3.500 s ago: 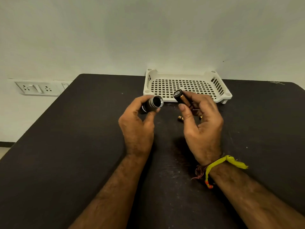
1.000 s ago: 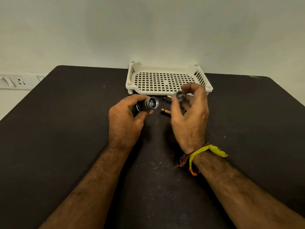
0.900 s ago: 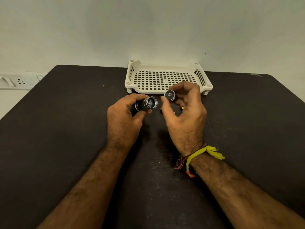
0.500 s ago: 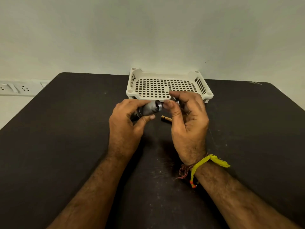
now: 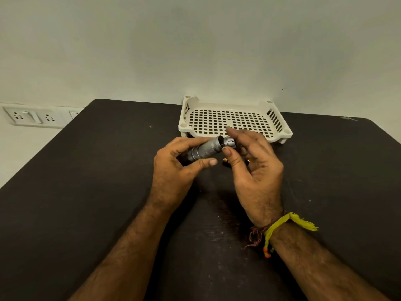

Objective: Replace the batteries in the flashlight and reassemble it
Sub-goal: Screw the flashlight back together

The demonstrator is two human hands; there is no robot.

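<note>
My left hand [image 5: 175, 168] grips the grey metal flashlight body [image 5: 205, 149], which lies almost level with its rear end pointing right. My right hand [image 5: 253, 170] pinches the small grey end cap [image 5: 229, 141] between thumb and forefinger, and the cap sits against the open end of the body with a dark gap between them. Behind my right thumb a loose battery [image 5: 225, 162] shows its gold tip on the black table [image 5: 86, 192]. Another gold tip [image 5: 248, 161] peeks out behind my right fingers.
A white perforated plastic tray [image 5: 235, 121] stands at the back of the table, just beyond my hands, against the pale wall. A white socket strip [image 5: 32, 117] is on the wall at the left. The table's left edge runs diagonally.
My right hand, which earlier held a battery and then the cap apart from the body, has brought the cap onto the body's end. The left hand turned the body more level.
</note>
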